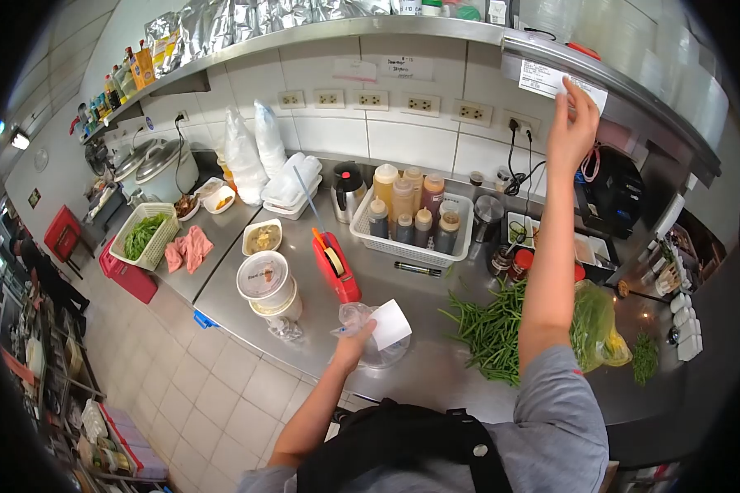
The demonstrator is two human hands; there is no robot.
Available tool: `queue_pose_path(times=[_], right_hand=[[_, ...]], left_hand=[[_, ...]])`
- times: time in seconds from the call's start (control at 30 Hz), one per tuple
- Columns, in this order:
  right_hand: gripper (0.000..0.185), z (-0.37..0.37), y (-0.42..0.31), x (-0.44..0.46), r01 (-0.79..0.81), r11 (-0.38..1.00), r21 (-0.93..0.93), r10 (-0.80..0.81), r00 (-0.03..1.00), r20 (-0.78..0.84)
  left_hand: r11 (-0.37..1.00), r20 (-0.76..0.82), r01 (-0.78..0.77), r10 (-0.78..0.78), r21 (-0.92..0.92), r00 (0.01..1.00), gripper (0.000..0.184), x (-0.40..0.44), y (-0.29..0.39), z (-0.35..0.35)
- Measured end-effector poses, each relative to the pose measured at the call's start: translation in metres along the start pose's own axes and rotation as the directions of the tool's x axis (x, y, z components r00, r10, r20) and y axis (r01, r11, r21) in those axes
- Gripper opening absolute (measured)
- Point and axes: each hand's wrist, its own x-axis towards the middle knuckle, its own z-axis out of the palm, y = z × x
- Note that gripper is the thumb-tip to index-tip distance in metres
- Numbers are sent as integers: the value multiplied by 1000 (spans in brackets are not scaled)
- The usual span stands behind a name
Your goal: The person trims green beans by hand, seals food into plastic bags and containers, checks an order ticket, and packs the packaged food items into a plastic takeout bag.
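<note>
My left hand (353, 347) is closed at the front of the steel counter, its thumb on a small white paper slip (391, 324). Crumpled clear plastic (355, 315) lies against the same hand, and a clear round lid or container shows beneath. My right hand (575, 123) reaches up to the shelf rail with fingers apart, over a printed paper slip (543, 80) hanging there. Whether it grips the slip cannot be made out. A red tape dispenser (345, 283) stands just beyond my left hand, and lidded white tubs (267, 279) are stacked to its left.
A white basket (411, 251) of sauce bottles stands at the back. Green beans (489, 329) are heaped below my right forearm, beside a yellowish plastic bag (600, 329) of greens. A steel shelf (321, 34) runs overhead. A person (49, 275) stands far left.
</note>
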Motion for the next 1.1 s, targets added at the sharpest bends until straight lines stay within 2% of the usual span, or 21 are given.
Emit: queue_pose_path(times=[0.03, 0.1, 0.13, 0.17, 0.2, 0.23, 0.27, 0.3, 0.37, 0.43, 0.5, 0.53, 0.6, 0.63, 0.67, 0.73, 0.8, 0.93, 1.0, 1.07, 1.1], right_hand=[[23, -15, -9, -15, 30, 989, -143, -19, 997, 79], [25, -27, -37, -79, 18, 996, -86, 4, 969, 249], [33, -36, -47, -139, -597, 801, 52, 458, 666, 589], [45, -55, -95, -165, -680, 733, 1, 392, 425, 816], [63, -70, -108, -203, -492, 868, -66, 235, 291, 927], [79, -81, -107, -250, -413, 892, -183, 227, 59, 972], [92, -89, -106, -287, -510, 839, -189, 184, -60, 981], [80, -96, -112, -311, -661, 705, -255, 268, -85, 960], [69, -101, -105, -343, -706, 663, -248, 271, -83, 959], [50, -103, -99, -348, -746, 606, -275, 324, -84, 942], [40, -102, -103, -309, -653, 664, -364, 453, -35, 891], [39, -100, -102, -292, -552, 716, -428, 534, 39, 844], [35, -99, -80, -283, -486, 697, -527, 639, 88, 764], [33, -101, -65, -289, -508, 745, -433, 582, 177, 794], [31, -104, -55, -295, -523, 782, -340, 529, 267, 806], [28, -103, -60, -293, -525, 812, -255, 457, 300, 837], [26, -98, -87, -286, -546, 803, -239, 443, 279, 852], [17, -80, -146, -290, -659, 745, -106, 381, 289, 878], [14, -72, -185, -291, -689, 724, -32, 315, 290, 904], [11, -67, -229, -289, -800, 600, 11, 218, 177, 960], [11, -65, -247, -295, -812, 584, -10, 171, 111, 979]], left_hand=[[1000, -4, 0, 0, -23, 1000, 34, 0, -2, 0], [999, -9, -8, 8, -50, 1000, 35, 4, -5, -1], [999, -8, -25, 25, -35, 1000, 35, 6, -7, -2], [999, -8, -38, 37, -19, 999, 35, 6, -9, -2], [999, -13, -33, 33, -19, 999, 35, 4, -9, -2], [999, -9, -29, 29, 37, 1000, 37, 3, -5, -1], [995, -9, -22, 22, 95, 1000, 39, 1, -3, -1], [995, -26, -13, 15, 98, 1000, 39, 0, -2, -3], [984, 102, -4, -14, 178, 995, 35, 1, 4, -5], [964, 51, 36, -52, 265, 997, 33, -3, 7, -4], [893, 166, -254, 205, 372, 965, 50, 10, -24, -14], [706, 238, -547, 496, 450, 835, 37, 4, -18, -5], [162, 454, -656, 600, 737, 658, 44, -32, 14, -1], [162, 418, -622, 611, 766, 673, 44, -38, 11, -7], [215, 508, -681, 520, 700, 687, 46, -45, 2, -9], [279, 577, -713, 435, 643, 691, 49, -56, 4, -9], [394, 475, -626, 420, 672, 774, 69, -75, 27, 0], [369, 435, -539, 329, 757, 838, 83, -101, 28, -7], [199, 473, -615, 476, 763, 742, 80, -123, 35, -12], [210, 419, -556, 463, 804, 781, 79, -152, 28, -32], [304, 305, -466, 453, 831, 838, 80, -173, 23, -44]])
